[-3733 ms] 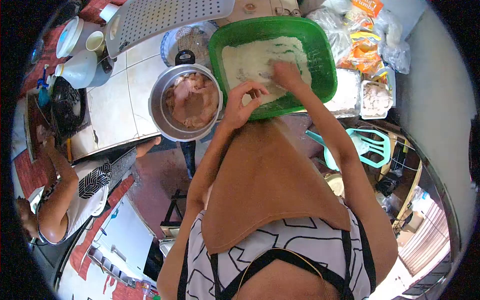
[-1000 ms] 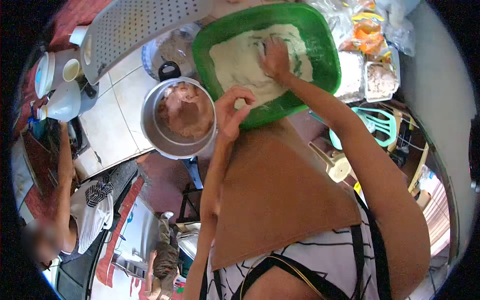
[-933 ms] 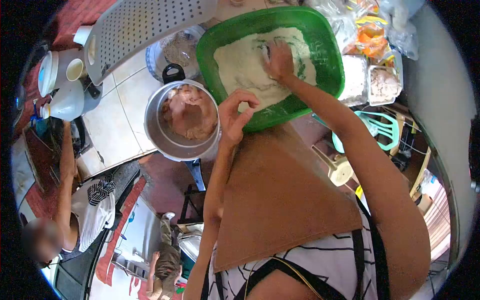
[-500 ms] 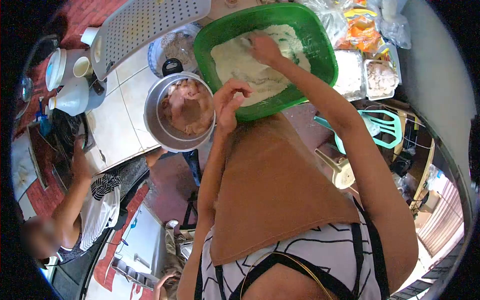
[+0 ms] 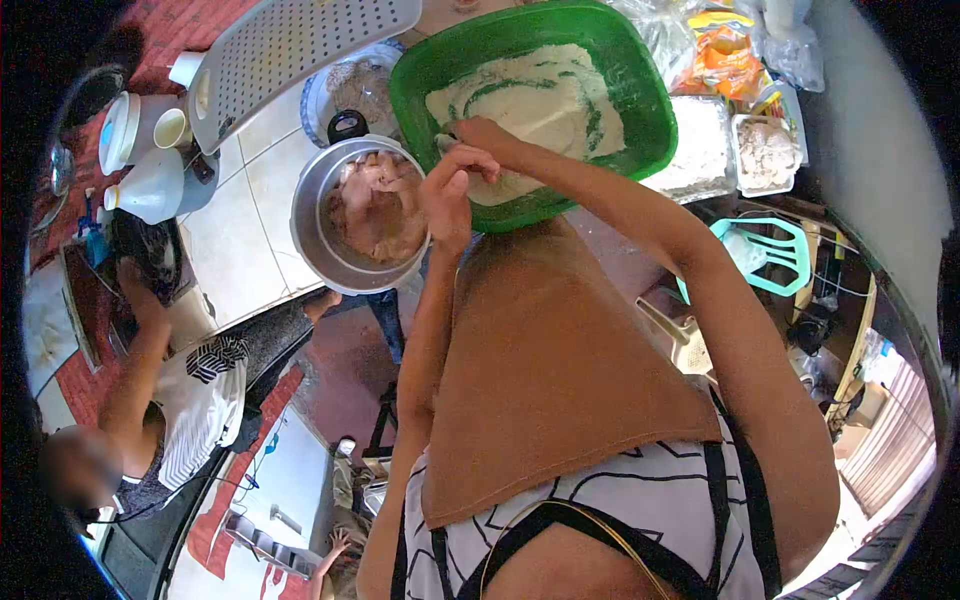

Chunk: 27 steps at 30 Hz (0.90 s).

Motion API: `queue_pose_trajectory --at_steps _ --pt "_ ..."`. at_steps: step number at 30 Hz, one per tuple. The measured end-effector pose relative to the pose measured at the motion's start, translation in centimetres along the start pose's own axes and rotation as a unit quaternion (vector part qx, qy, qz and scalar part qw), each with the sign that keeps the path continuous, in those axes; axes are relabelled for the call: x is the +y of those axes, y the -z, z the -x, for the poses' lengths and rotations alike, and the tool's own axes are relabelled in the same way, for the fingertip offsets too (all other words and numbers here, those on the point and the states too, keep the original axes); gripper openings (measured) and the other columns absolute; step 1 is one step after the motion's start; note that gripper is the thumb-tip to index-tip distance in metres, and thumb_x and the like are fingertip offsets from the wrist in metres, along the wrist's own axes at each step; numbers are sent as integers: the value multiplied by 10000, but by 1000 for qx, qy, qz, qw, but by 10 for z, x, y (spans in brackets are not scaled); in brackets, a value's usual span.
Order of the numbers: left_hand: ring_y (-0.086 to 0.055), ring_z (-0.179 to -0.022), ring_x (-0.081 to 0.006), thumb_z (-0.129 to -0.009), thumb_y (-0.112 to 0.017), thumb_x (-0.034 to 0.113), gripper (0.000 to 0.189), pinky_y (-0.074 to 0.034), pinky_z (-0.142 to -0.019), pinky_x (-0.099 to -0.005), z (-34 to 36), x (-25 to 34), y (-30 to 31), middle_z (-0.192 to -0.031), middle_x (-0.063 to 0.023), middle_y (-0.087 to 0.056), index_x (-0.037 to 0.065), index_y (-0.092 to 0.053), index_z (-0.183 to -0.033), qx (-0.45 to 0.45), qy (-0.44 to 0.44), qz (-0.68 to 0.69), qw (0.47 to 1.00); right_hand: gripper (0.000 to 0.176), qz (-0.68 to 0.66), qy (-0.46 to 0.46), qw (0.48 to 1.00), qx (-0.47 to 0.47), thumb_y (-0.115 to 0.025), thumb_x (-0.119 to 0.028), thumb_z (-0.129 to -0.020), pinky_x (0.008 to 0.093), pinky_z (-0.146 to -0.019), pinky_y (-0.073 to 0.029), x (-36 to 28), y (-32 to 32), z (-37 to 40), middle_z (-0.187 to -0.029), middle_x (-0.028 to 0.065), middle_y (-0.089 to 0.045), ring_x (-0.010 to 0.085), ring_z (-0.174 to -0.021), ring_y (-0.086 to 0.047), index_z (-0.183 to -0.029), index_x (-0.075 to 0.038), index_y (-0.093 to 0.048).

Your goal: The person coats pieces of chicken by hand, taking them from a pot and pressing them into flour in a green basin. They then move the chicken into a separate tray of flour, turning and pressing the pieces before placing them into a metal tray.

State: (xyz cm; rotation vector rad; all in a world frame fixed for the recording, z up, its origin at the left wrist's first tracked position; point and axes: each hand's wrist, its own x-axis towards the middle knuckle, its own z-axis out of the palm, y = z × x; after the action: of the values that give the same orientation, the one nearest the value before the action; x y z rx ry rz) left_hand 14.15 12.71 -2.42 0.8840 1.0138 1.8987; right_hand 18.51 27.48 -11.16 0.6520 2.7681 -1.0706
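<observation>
A green basin [image 5: 655,130] holds white flour [image 5: 530,100] with grooves swept through it. My right hand [image 5: 482,138] is at the basin's left side, its fingers closed and partly hidden, with something greyish at the fingertips that I cannot make out. Just below it, my left hand [image 5: 455,190] hangs over the basin's near-left edge with bent fingers, overlapping my right hand in view. Left of my hands stands a metal pot [image 5: 308,220] with pieces of raw meat [image 5: 375,205] in it.
A grey perforated tray [image 5: 300,60] lies at the upper left above a bowl [image 5: 318,100]. Right of the basin are a flour-filled tray [image 5: 700,150], a white container [image 5: 765,155] and plastic bags [image 5: 725,65]. A co-worker [image 5: 200,400] is at the lower left.
My right hand has moved left and down from the middle of the flour to the basin's left side. New curved grooves show in the flour. The co-worker's arm has shifted slightly.
</observation>
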Motion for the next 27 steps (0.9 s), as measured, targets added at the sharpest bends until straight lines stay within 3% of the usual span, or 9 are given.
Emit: queue_pose_trajectory --at_steps 3,7,9,12,16,19,22,25,27 --pt "-566 -854 -256 -937 -483 339 458 -447 -790 -362 0 -1 2 -950 -183 -590 -100 -606 -982 -7 0 0 1000 319 -14 -14 985 -173 -758 -296 -693 497 -611 -524 -8 22 4 -775 189 -698 406 -711 -681 -856 -29 -695" --pt "-571 -850 -197 -950 -500 364 449 -431 -793 -315 0 -1 0 -955 -134 -618 -64 -634 -956 3 2 10 1000 381 -46 59 971 -225 -794 -321 -641 468 -646 -529 13 1 9 -864 150 -718 387 -776 -684 -941 -101 -714" --pt "-571 -856 -197 -947 -502 367 454 -432 -790 -315 0 -1 2 -958 -136 -619 -66 -636 -960 -2 -4 11 1000 334 -189 187 961 -73 -739 -313 -731 450 -729 -529 23 -16 23 -1001 119 -711 368 -893 -668 -1026 -162 -699" --pt "-568 -856 -198 -944 -499 366 454 -433 -787 -315 1 0 1 -953 -136 -616 -68 -634 -961 12 2 8 1000 298 -184 53 975 -108 -655 -280 -827 452 -803 -513 -7 2 46 -1097 130 -676 361 -993 -636 -1100 -160 -665" --pt "-566 -853 -200 -944 -492 355 447 -433 -788 -316 1 -3 2 -949 -136 -613 -69 -634 -963 10 2 12 1000 261 -88 124 986 -67 -581 -243 -892 450 -823 -508 8 -22 44 -1123 131 -662 356 -1013 -632 -1130 -158 -645" --pt "-565 -850 -202 -945 -491 348 445 -434 -784 -316 0 -1 2 -942 -135 -611 -73 -633 -962 13 -2 18 1000 260 -176 98 979 -26 -599 -270 -877 441 -819 -503 3 -14 46 -1048 123 -684 349 -1000 -636 -1086 -129 -664" --pt "-577 -852 -257 -926 -507 351 469 -452 -788 -354 0 -2 4 -948 -191 -604 -103 -612 -981 -2 -7 15 1000 272 -46 80 990 -103 -602 -330 -881 438 -743 -511 28 -15 26 -961 125 -696 366 -882 -654 -1026 -114 -680" --pt "-575 -854 -257 -926 -509 352 471 -451 -780 -355 -1 2 0 -953 -188 -601 -104 -612 -985 9 -9 9 1000 371 -85 201 976 27 -599 -429 -905 422 -628 -502 37 -12 18 -831 121 -690 340 -708 -651 -959 -71 -679" --pt "-565 -848 -214 -937 -501 344 452 -437 -786 -328 -1 3 -2 -933 -154 -604 -90 -625 -957 18 -8 4 1000 471 -345 -94 932 67 -598 -517 -914 380 -538 -475 23 10 12 -797 96 -673 244 -589 -611 -936 -52 -673"
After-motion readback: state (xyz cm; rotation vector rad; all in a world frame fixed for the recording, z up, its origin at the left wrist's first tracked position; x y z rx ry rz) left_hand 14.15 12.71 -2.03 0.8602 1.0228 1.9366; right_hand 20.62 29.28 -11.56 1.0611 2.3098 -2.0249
